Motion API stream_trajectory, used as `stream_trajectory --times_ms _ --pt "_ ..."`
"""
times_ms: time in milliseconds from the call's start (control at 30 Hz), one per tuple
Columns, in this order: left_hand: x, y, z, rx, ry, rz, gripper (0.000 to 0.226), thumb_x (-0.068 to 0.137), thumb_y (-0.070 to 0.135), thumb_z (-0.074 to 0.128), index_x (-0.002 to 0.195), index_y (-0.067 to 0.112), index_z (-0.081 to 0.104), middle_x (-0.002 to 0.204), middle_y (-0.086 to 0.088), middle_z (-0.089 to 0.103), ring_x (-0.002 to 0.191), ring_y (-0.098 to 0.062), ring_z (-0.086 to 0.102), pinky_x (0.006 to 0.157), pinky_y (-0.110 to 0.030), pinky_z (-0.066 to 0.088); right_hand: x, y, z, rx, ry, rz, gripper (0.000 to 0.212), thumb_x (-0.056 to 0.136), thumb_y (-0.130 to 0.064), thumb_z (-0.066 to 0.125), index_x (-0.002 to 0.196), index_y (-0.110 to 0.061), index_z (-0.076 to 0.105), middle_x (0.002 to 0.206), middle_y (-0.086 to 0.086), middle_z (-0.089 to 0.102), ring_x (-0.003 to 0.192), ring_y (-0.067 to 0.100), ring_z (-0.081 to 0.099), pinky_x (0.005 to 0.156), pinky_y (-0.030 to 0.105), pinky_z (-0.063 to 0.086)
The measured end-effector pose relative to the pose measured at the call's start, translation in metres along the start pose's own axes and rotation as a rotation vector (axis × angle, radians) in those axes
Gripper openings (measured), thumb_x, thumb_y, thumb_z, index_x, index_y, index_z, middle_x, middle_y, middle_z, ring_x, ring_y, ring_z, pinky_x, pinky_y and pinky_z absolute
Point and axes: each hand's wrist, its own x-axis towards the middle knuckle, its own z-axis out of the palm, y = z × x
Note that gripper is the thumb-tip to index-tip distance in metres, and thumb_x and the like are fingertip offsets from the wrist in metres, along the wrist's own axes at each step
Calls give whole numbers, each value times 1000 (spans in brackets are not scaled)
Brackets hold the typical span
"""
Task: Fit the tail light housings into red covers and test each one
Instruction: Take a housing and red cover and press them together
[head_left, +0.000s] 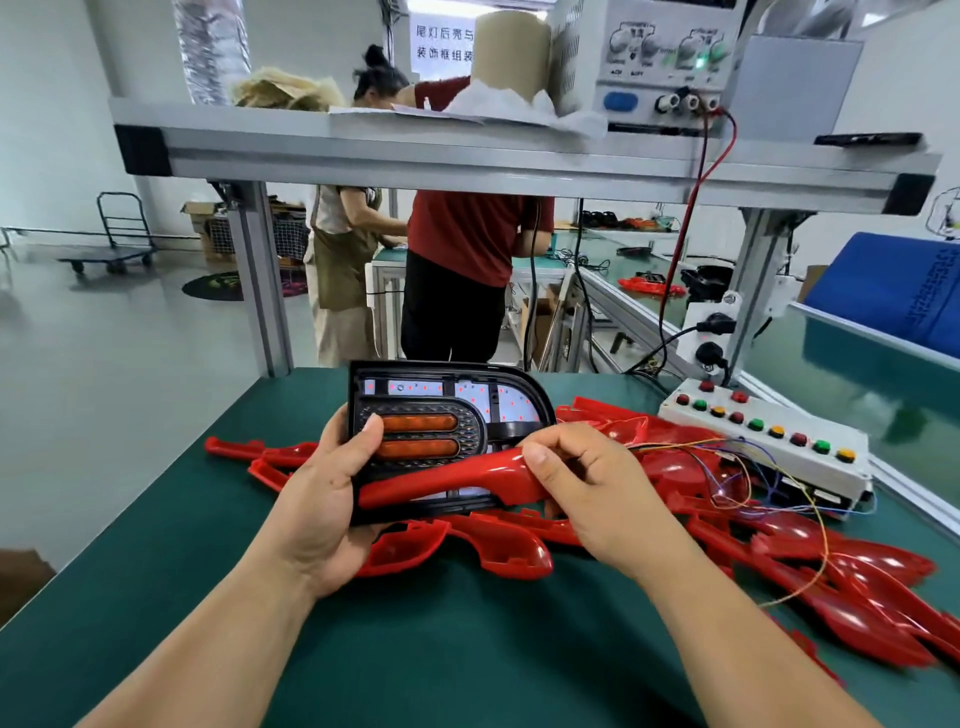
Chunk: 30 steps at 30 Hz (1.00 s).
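Your left hand (322, 493) grips the housing (467, 402) by its left edge; your right hand (592, 483) pinches the red cover (452, 483) across the housing's lower front. Both seem light, stiff, glossy plastic: hold the rims.

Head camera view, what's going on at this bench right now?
A person is fitting a tail light. The left hand grips the black housing above the green table, thumb on its front, while the right hand pinches a red cover laid across its lower edge. More red covers lie piled beneath and to the right, beside a white button box.
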Motion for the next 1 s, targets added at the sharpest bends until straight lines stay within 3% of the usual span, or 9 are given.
stream_trajectory --times_ms 67,200,367,467,633,867,933,1000 --pt "-1 0 1 5 -2 -2 27 80 37 57 103 32 70 110 -12 73 93 -31 73 65 -44 60 0 0 1 -63 6 -39 16 94 -28 60 83 -38 64 87 -13 61 70 4 57 71 23 46" --pt "-3 1 1 6 0 -2 32 80 37 57 109 29 67 110 -12 73 92 -31 73 62 -41 59 0 -1 0 17 42 -12 15 94 -25 61 80 -28 65 70 -19 61 57 -2 53 58 10 40" --pt "-4 0 2 34 -46 10 39 83 33 57 122 26 61 111 -10 73 93 -28 73 64 -36 60 3 -4 -21 473 58 77 15 81 -37 64 75 -25 70 62 -1 57 48 10 45 50 23 41" --pt "-5 -1 3 39 -64 24 41 83 28 56 124 24 58 115 -12 72 102 -30 70 70 -39 61 8 -1 -37 728 213 91 18 82 -31 62 75 -21 74 63 0 61 45 9 44 43 16 39" --pt "-8 -4 9 54 -78 11 40 81 28 56 121 31 59 115 -11 72 100 -32 71 69 -45 60 9 7 -25 488 316 128 34 97 -28 54 66 -23 66 49 0 48 41 10 38 40 18 33" --pt "-9 -6 11 84 -91 -29 33 101 17 38 119 35 60 112 -12 72 98 -33 71 65 -43 59 8 4 -9 361 313 147 31 98 -30 55 70 -20 65 47 -1 48 42 9 40 41 18 33" --pt "-10 -6 11 84 -98 -42 35 101 16 36 115 35 62 111 -13 72 96 -34 72 63 -41 58 8 3 -8 389 310 189 33 98 -28 55 66 -22 65 48 -1 47 41 9 39 40 17 32" --pt "-9 -6 11 87 -94 -50 35 101 17 35 113 36 63 110 -13 73 94 -34 72 62 -41 58 9 0 -9 577 289 257 33 97 -23 56 66 -17 65 53 2 46 37 8 37 38 17 28"
